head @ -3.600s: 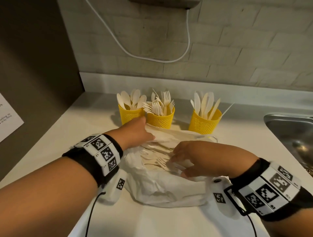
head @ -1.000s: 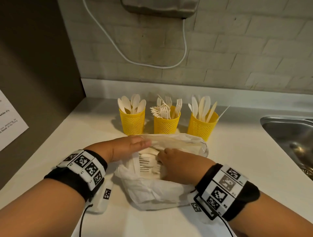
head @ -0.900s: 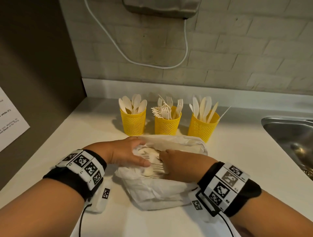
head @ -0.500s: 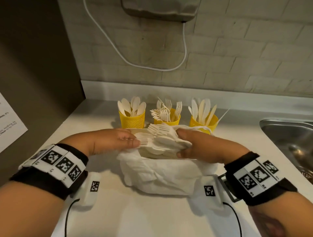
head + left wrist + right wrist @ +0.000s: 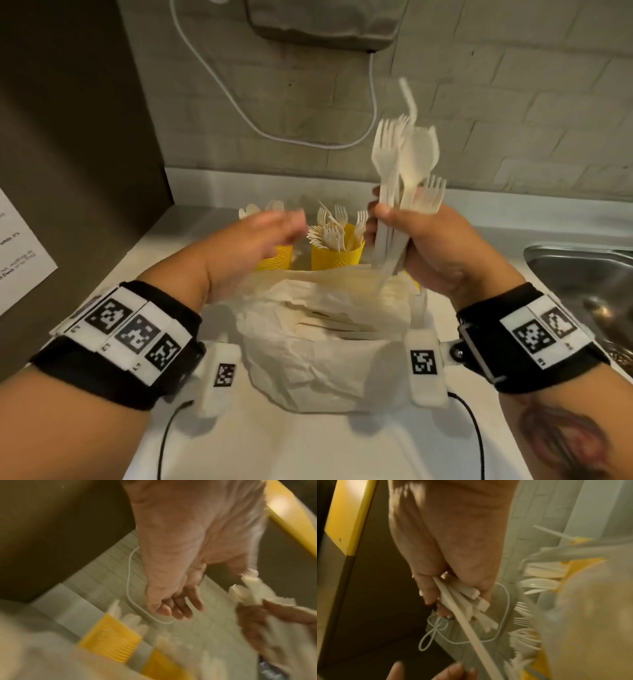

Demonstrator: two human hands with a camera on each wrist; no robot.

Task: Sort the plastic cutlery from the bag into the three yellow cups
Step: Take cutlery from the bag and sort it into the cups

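a sheet of paper [image 5: 20, 253] is hanging on the dark wall at far left, beside a pale table [image 5: 308, 445]. the left hand [image 5: 253, 246] is hovering blurred above the table, its grip apart, fingers loosely spread and holding nothing, in front of the leftmost yellow cup [image 5: 279, 258] of spoons. just right of it, the middle yellow cup [image 5: 337, 253] is standing full of forks. in front of the cups, a crumpled white bag [image 5: 329, 335] is lying open on the table with more cutlery inside. above the bag's right side, the right hand [image 5: 421, 246] is raised, its grip clamped around a bundle of plastic cutlery [image 5: 400, 178], forks and a spoon pointing up. the third yellow cup is mostly hidden behind that hand. a steel sink [image 5: 582, 274] is sitting at far right.
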